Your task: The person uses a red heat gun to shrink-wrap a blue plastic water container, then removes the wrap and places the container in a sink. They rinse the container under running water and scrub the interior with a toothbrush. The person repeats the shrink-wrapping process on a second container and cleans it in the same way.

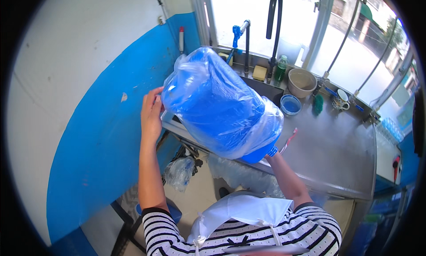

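Observation:
A large blue water jug in a crinkled clear plastic bag lies tilted across the front of me, over the steel sink counter. Its wide end points to the upper left, its neck to the lower right. My left hand presses curled fingers against the bagged wide end. At the neck end, my right hand grips the jug from below, with most of its fingers hidden behind it. The bag is bunched around the jug's shoulder, leaving the blue neck bare.
Along the window side stand a yellow sponge, a green bottle, a beige bowl, a tub of blue stuff, a green brush and a mug. Black faucet rises behind. A plastic bag lies below.

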`<action>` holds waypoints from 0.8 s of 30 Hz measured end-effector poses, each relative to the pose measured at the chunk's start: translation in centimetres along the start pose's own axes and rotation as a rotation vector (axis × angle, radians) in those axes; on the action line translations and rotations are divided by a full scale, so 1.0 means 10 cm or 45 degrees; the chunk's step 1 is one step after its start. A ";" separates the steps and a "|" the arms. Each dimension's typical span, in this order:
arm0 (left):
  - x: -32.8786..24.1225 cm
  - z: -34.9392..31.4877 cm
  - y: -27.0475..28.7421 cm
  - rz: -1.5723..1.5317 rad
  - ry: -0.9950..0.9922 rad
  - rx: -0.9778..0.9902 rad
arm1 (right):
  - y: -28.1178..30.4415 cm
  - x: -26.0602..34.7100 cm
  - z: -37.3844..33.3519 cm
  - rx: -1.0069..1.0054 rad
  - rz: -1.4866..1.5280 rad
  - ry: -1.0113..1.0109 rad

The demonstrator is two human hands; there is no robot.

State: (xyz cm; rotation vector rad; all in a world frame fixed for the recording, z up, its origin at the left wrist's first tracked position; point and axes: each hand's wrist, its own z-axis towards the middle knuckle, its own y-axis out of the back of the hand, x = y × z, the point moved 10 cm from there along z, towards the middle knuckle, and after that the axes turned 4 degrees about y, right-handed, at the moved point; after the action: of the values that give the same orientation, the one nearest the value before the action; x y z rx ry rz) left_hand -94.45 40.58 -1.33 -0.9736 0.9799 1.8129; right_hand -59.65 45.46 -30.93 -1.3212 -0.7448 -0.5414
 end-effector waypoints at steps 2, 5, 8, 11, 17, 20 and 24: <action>-0.27 0.26 -0.08 0.137 -0.150 0.032 | 0.07 0.06 0.04 -0.070 -0.026 0.042; -0.87 0.52 -0.11 0.151 -0.496 -0.067 | 0.12 0.17 0.23 -0.133 -0.064 0.095; -1.30 0.67 -0.40 0.082 -0.671 0.012 | 0.14 0.21 0.45 -0.169 -0.105 0.125; -1.48 0.60 -0.98 0.002 -0.738 0.192 | 0.23 0.17 0.46 -0.243 -0.130 0.137; -1.75 0.35 -1.58 -0.062 -0.911 0.379 | 0.54 0.21 0.10 -0.382 -0.176 0.193; -1.88 0.22 -1.72 -0.051 -0.950 0.389 | 0.71 0.37 0.03 -0.434 -0.218 0.224; -1.99 0.04 -1.90 -0.033 -0.887 0.428 | 0.84 0.58 -0.08 -0.468 -0.272 0.240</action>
State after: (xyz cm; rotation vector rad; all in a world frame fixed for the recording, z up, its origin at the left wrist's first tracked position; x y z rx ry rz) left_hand -70.40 41.56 11.91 -0.1171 0.7749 1.7012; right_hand -49.52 46.52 -32.21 -1.5097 -0.6522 -0.9973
